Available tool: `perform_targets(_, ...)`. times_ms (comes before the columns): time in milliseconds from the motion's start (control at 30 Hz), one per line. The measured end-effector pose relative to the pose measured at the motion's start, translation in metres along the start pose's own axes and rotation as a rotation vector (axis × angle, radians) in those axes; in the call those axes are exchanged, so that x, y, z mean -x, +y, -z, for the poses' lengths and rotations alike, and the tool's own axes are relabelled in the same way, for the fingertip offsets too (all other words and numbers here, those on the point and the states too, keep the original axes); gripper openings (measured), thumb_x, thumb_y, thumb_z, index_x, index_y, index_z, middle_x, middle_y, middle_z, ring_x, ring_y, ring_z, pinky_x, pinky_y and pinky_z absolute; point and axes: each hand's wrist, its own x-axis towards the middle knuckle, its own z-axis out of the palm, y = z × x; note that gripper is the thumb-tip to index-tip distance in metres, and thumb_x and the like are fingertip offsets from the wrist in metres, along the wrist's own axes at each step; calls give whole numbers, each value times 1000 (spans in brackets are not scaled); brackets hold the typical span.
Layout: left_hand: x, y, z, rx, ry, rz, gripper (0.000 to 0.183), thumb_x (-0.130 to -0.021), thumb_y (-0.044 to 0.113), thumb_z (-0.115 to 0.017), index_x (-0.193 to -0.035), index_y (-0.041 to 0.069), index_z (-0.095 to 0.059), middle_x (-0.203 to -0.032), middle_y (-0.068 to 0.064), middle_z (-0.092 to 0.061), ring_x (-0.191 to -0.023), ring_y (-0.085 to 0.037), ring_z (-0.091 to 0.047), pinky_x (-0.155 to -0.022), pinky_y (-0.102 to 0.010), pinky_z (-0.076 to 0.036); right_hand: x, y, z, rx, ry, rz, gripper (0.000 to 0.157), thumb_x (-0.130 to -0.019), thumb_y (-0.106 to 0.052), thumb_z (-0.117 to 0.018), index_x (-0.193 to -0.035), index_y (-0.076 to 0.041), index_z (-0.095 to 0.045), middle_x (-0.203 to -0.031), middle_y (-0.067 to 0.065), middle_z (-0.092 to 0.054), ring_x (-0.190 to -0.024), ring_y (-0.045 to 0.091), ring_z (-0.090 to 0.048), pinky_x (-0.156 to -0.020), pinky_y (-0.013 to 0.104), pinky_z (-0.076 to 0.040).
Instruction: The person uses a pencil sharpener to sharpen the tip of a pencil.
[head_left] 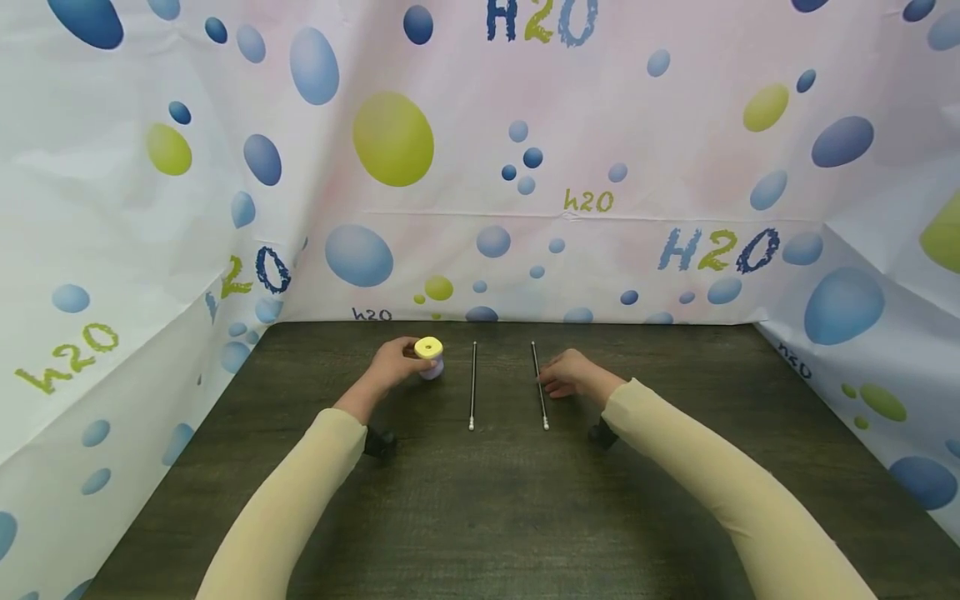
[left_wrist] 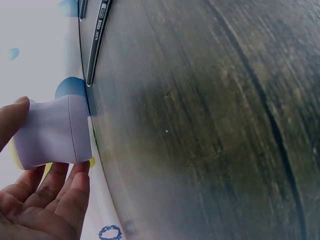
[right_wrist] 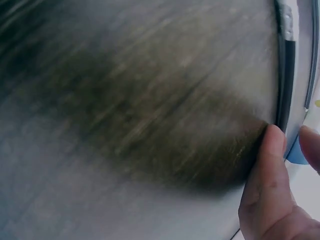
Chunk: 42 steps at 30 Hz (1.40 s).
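Note:
My left hand (head_left: 392, 365) grips a small lavender pencil sharpener (left_wrist: 47, 132) with a yellow top and a hole in it. In the left wrist view the thumb lies on one side of it, the fingers on the other. To its right a black pencil (head_left: 473, 387) with a pale eraser end lies on the table. A second such pencil (head_left: 543, 408) lies farther right. Beside that one is my right hand (head_left: 573, 375), a fingertip at its shaft. In the right wrist view the thumb stands apart from this pencil (right_wrist: 287, 75).
The dark wood-grain table (head_left: 480, 517) spreads under both hands. A white sheet (head_left: 465, 183) printed with blue and green drops and "H2O" hangs at the back and both sides. Dark wrist devices (head_left: 380, 442) sit below the sleeves.

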Motion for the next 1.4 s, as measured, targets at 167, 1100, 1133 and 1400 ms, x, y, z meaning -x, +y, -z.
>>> perform_targets(167, 0, 1, 2, -20, 7, -4, 65, -97, 21, -69, -150, -5, -43, -146, -29, -53, -135, -43, -52, -112, -54, -46, -1, 0, -5, 48, 65, 26, 47, -99, -6, -65, -141, 12, -52, -143, 32, -55, -124, 41, -63, -90, 37, -61)
perform_targets(1100, -1, 0, 5, -45, 10, 7, 66, -97, 22, -70, -150, -5, -44, -146, -28, -53, -134, -43, -53, -111, -54, -46, -5, 3, -8, 85, 138, 63, 39, -97, -5, -64, -132, 12, -58, -144, 29, -53, -102, 34, -70, -75, 32, -63)
perform_targets(1133, -1, 0, 5, -45, 9, 6, 66, -97, 22, -70, -150, -5, -44, -146, -28, -53, -134, -43, -53, -111, -54, -46, -5, 4, -7, 74, 126, 55, 42, -98, -4, -63, -136, 12, -56, -148, 30, -50, -110, 38, -69, -75, 32, -63)
perform_targets(1400, 1, 1, 7, -45, 13, 6, 66, -95, 22, -72, -149, -5, -45, -145, -28, -55, -134, -42, -54, -111, -54, -46, -5, 5, -3, -8, 53, 3, 49, -103, -2, -54, -148, 14, -42, -151, 32, -47, -129, 42, -60, -82, 31, -63)
